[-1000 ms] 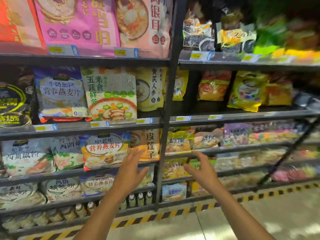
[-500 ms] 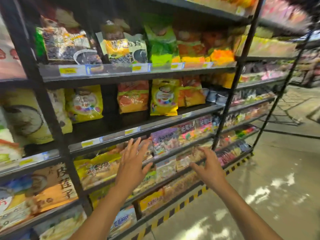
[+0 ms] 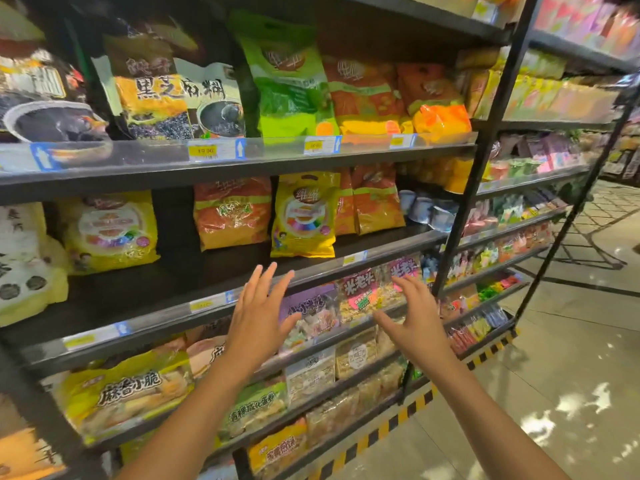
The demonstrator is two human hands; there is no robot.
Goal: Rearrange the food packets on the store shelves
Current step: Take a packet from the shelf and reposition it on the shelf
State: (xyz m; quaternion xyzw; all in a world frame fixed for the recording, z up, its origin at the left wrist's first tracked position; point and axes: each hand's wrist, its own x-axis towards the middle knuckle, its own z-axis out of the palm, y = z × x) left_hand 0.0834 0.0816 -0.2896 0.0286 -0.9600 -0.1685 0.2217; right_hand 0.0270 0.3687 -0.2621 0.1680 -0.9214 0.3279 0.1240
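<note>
Black store shelves (image 3: 242, 161) hold many food packets. On the middle shelf stand a yellow packet (image 3: 304, 216), an orange packet (image 3: 232, 213) and another yellow packet (image 3: 110, 230) further left. Below them lie a purple snack packet (image 3: 311, 306) and a pink-labelled one (image 3: 360, 292). My left hand (image 3: 258, 317) is raised with fingers spread in front of the shelf edge, holding nothing. My right hand (image 3: 412, 317) hovers apart from it, fingers loosely bent, also empty, just before the pink-labelled packet.
The top shelf carries black sesame bags (image 3: 173, 98), a green bag (image 3: 287, 77) and orange bags (image 3: 367, 95). A black upright post (image 3: 485, 140) divides the shelving. A tiled aisle floor (image 3: 554, 375) opens to the right, edged by yellow-black tape (image 3: 388, 424).
The view has swung right along the shelving, from the oat and soup packets to the yellow and orange ones. Both hands stayed raised and empty and now sit closer to the shelf front.
</note>
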